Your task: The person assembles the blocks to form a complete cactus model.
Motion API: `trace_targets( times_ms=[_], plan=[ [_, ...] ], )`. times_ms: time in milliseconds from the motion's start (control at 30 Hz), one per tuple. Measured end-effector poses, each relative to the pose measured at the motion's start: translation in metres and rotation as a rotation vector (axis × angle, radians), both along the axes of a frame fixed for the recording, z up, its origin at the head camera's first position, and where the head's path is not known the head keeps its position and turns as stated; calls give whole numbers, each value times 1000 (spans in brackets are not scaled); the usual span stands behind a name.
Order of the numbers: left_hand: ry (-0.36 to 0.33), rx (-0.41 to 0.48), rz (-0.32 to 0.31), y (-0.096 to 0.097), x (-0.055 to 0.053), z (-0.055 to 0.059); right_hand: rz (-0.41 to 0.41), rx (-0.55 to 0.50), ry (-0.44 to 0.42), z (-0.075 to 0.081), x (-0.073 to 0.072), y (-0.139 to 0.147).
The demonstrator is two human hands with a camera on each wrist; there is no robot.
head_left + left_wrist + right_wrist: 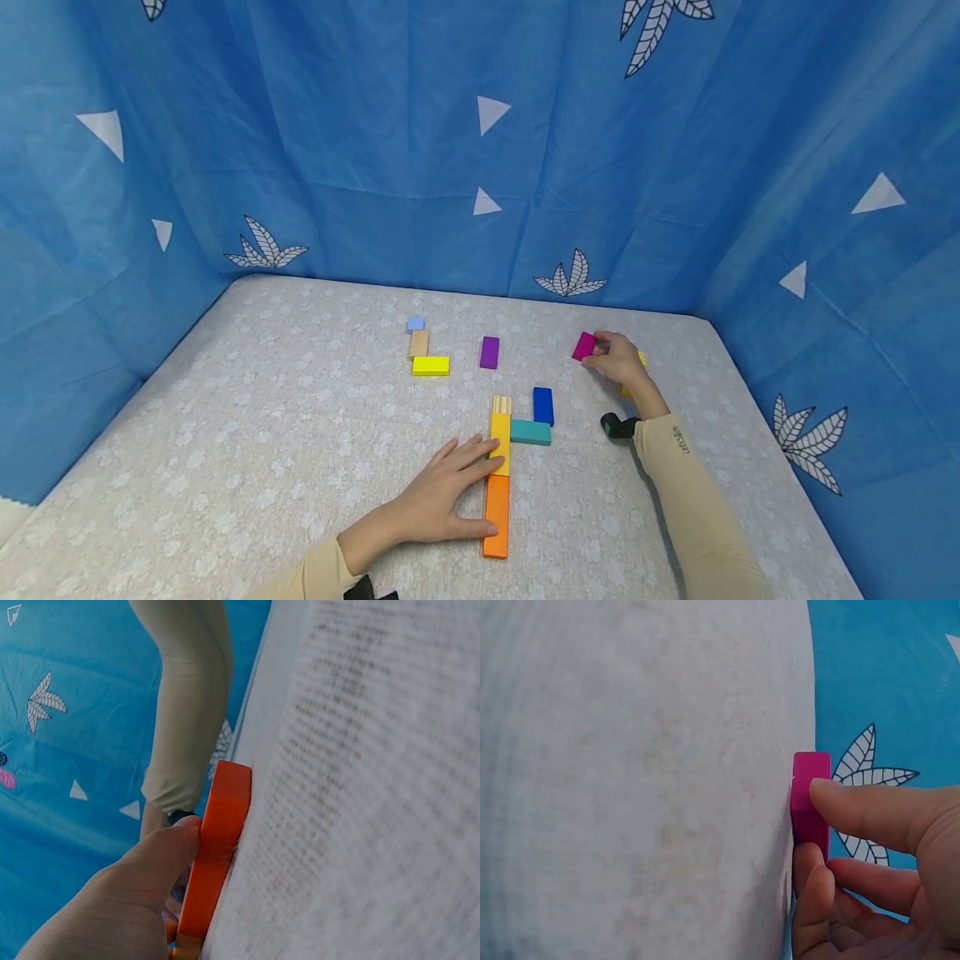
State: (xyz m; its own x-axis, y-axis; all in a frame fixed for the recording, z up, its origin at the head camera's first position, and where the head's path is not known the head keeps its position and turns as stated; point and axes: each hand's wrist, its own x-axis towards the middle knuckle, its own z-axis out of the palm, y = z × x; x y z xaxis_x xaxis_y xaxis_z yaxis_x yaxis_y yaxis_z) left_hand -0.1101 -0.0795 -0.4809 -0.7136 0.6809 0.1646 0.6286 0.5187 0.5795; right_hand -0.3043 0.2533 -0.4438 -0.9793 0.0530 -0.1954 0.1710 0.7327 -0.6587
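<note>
My left hand (pixel 438 500) lies spread beside a row of blocks, its thumb on the orange block (pixel 497 517) and its fingertips on the amber block (pixel 500 458). In the left wrist view the thumb touches the side of the orange block (pixel 225 817). Farther off on the right, my right hand (pixel 619 360) pinches a magenta block (pixel 583 346) between thumb and fingers. The right wrist view shows this magenta block (pixel 811 799) right at the cloth surface. A yellow block (pixel 642 358) is partly hidden behind the right hand.
A ridged cream block (pixel 502 404) continues the row, with a teal block (pixel 531 432) and a blue block (pixel 543 406) at its right. A purple block (pixel 489 352) lies farther back. Yellow (pixel 431 366), tan (pixel 420 343) and light blue (pixel 416 323) blocks sit left of it.
</note>
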Motion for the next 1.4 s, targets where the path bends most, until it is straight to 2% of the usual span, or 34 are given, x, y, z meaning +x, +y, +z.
trace_targets(
  times_ms=[267, 400, 933, 1200, 1400],
  plan=[
    [-26, -8, -1, 0, 0, 1, 11, -5, 17, -1, 3, -1],
    [-43, -12, 1, 0, -1, 1, 32, -39, 41, 0, 8, -3],
    [-38, -16, 5, 0, -1, 1, 206, -104, 80, -3, 25, -24],
    [-23, -15, 4, -1, 0, 0, 273, -132, 116, -3, 29, -30],
    [-18, -4, 0, -1, 0, 0, 286, -124, 97, -3, 29, -34]
  ],
)
